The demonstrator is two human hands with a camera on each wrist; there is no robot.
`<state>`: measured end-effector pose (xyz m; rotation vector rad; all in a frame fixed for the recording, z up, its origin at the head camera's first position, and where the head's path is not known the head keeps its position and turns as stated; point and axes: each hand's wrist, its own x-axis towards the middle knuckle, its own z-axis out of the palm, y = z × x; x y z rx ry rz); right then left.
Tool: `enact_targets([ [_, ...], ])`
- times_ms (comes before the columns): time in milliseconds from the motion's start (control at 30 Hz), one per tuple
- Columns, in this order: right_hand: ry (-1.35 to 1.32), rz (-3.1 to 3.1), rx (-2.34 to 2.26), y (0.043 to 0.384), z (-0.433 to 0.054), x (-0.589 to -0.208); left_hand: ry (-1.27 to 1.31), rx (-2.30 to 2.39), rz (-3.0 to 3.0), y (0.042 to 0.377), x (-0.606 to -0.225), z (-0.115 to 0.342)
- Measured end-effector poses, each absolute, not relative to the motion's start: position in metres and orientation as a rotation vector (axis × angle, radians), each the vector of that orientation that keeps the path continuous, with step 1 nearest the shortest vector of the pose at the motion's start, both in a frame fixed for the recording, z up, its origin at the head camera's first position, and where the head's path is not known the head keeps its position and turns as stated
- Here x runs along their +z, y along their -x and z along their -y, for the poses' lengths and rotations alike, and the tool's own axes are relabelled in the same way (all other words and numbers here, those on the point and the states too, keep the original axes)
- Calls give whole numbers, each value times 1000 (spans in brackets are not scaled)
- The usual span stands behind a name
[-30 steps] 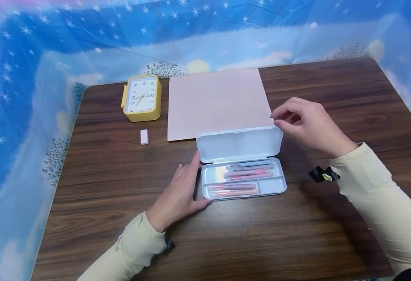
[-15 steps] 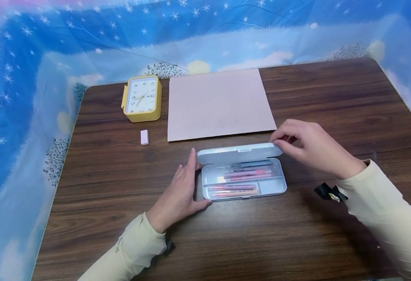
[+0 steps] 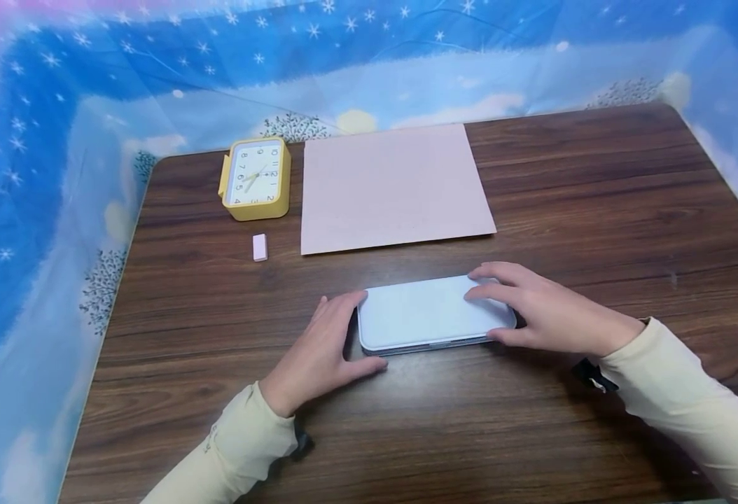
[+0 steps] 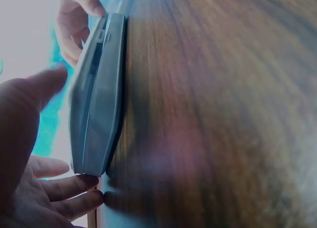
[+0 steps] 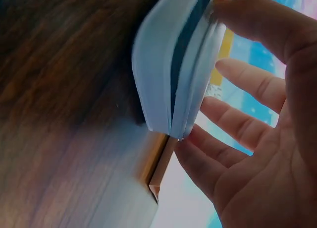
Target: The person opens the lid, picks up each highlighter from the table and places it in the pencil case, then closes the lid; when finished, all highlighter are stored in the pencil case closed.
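Note:
A white pencil case point(image 3: 432, 311) lies on the dark wooden table, its lid down with a thin gap along the side in both wrist views. My left hand point(image 3: 315, 353) is spread at the case's left end. Its fingertips touch the far left corner, while the left thumb point(image 4: 47, 84) stands apart from the case in the left wrist view. At the right end, my right hand point(image 3: 535, 308) rests extended fingers on the lid. The right thumb point(image 5: 257, 20) touches the lid's front edge. The pens inside are hidden under the lid.
A pale pink sheet point(image 3: 394, 189) lies behind the case. To its left stands a yellow alarm clock point(image 3: 257, 178), with a small pale eraser point(image 3: 260, 247) in front. A blue patterned cloth point(image 3: 407, 77) hangs behind the table point(image 3: 596, 203).
My right hand has brought the lid down toward me over the pens, going from a pinch at its corner to fingers spread on top. My left hand has stayed at the left end.

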<state>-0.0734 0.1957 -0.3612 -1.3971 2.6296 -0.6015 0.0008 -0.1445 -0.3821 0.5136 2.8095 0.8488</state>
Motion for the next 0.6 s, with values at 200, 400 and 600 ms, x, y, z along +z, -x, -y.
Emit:
enact_targets([
  [200,1397,-2648,-556,72,-192,-367,-483,861,-2784,1,-381,145],
  [400,1352,-2633,-535,72,-190,-366,-467,846,-2783,3,-381,145],
  [600,1351,-2632,-516,70,-188,-366,-471,826,-2791,2,-380,143],
])
